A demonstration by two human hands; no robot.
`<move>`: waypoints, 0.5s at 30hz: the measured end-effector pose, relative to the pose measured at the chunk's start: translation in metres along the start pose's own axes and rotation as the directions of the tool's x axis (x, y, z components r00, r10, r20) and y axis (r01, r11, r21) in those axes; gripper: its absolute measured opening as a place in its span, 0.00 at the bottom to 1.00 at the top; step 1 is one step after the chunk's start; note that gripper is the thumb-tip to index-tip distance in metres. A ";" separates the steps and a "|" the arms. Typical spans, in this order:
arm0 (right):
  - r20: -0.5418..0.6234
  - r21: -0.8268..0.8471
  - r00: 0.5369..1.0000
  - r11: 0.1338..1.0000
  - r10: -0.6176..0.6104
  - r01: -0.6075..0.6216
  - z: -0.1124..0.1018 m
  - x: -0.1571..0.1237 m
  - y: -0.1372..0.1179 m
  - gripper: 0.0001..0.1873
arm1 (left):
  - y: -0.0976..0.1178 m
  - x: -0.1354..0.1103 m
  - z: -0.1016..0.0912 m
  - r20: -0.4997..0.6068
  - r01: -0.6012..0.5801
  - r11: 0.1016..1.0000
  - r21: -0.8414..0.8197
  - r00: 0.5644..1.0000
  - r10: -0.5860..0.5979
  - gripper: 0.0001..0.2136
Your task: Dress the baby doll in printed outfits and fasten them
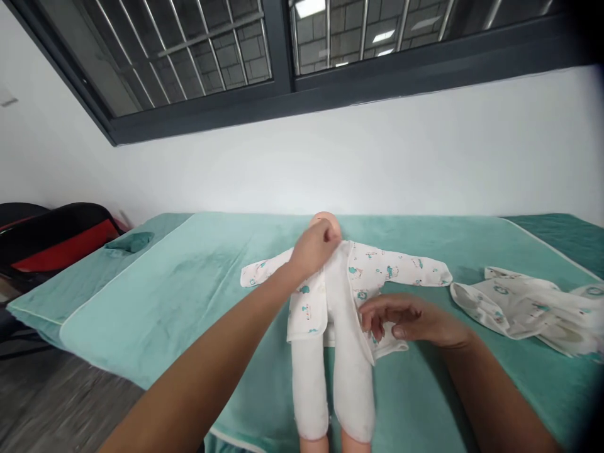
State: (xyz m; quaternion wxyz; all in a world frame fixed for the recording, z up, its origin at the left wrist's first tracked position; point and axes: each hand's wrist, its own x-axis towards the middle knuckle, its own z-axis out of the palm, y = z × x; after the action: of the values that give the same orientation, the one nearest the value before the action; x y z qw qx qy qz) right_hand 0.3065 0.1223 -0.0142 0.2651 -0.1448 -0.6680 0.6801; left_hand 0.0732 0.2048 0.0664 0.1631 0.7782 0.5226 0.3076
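A baby doll with a white cloth body and legs lies on a green blanket, its bare lower legs toward me. It wears a white printed baby shirt, sleeves spread to both sides and the front open. My left hand is closed at the shirt's neckline, just below the doll's head, which it partly covers; its fingertips are hidden. My right hand is at the shirt's right front flap, fingers loosely curved and thumb apart, fingertips over the cloth.
A second printed white garment lies crumpled on the right of the green blanket. Behind the bed rise a white wall and a barred window. A black and red object stands at the left.
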 end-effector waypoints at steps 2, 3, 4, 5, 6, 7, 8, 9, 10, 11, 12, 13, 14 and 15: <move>-0.038 -0.009 0.999 1.000 -0.004 0.003 0.000 0.000 0.002 0.22 | 0.008 -0.006 0.011 0.073 -0.026 0.995 0.091 0.997 0.019 0.12; -0.046 -0.011 0.999 1.000 -0.005 0.004 0.000 0.000 0.003 0.22 | 0.012 -0.007 0.017 0.093 -0.049 0.987 0.155 0.995 0.035 0.14; -0.047 -0.010 0.999 1.000 -0.005 0.004 0.000 0.000 0.004 0.22 | 0.017 -0.008 0.024 0.104 -0.074 0.974 0.216 0.993 0.052 0.15; -0.047 -0.009 0.999 1.000 -0.005 0.004 0.000 0.000 0.005 0.22 | 0.021 -0.009 0.029 0.113 -0.092 0.962 0.258 0.992 0.065 0.15; -0.046 -0.010 0.999 1.000 -0.004 0.003 -0.001 -0.001 0.006 0.22 | 0.025 -0.009 0.034 0.117 -0.097 0.955 0.280 0.991 0.067 0.14; -0.043 -0.011 0.999 1.000 -0.003 0.003 -0.001 -0.001 0.006 0.23 | 0.028 -0.008 0.038 0.116 -0.093 0.955 0.283 0.991 0.062 0.11; -0.038 -0.011 0.999 1.000 -0.005 0.005 -0.002 -0.001 0.007 0.23 | 0.029 -0.007 0.041 0.106 -0.083 0.959 0.273 0.993 0.055 0.08; -0.034 -0.009 0.999 1.000 -0.012 0.012 -0.002 -0.002 0.007 0.23 | 0.029 -0.005 0.042 0.087 -0.065 0.965 0.253 0.995 0.044 0.05; -0.035 -0.003 0.999 1.000 -0.027 0.027 -0.002 -0.002 0.007 0.24 | 0.028 -0.003 0.043 0.058 -0.041 0.973 0.229 0.998 0.028 0.05; -0.039 0.006 0.998 0.999 -0.048 0.049 -0.002 -0.003 0.007 0.24 | 0.025 0.000 0.042 0.023 -0.012 0.979 0.204 1.000 0.007 0.06; -0.049 0.012 0.996 0.997 -0.074 0.075 -0.002 -0.003 0.007 0.24 | 0.021 0.004 0.041 -0.018 0.020 0.984 0.179 1.000 -0.017 0.06; -0.077 0.012 0.992 0.995 -0.096 0.098 -0.002 -0.003 0.007 0.24 | 0.016 0.007 0.039 -0.060 0.053 0.987 0.151 0.997 -0.044 0.07; -0.130 0.005 0.985 0.993 -0.112 0.114 -0.002 -0.002 0.007 0.22 | 0.011 0.010 0.038 -0.101 0.086 0.989 0.123 0.992 -0.074 0.07; -0.213 -0.012 0.970 0.993 -0.118 0.118 -0.003 -0.002 0.008 0.19 | 0.005 0.013 0.036 -0.137 0.113 0.989 0.095 0.986 -0.100 0.07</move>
State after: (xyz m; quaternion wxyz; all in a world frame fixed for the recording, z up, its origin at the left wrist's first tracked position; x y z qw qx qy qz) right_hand 0.3083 0.1242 -0.0227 0.3751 -0.1768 -0.6430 0.6439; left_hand 0.1042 0.2170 0.0459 0.1044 0.7345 0.5883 0.3218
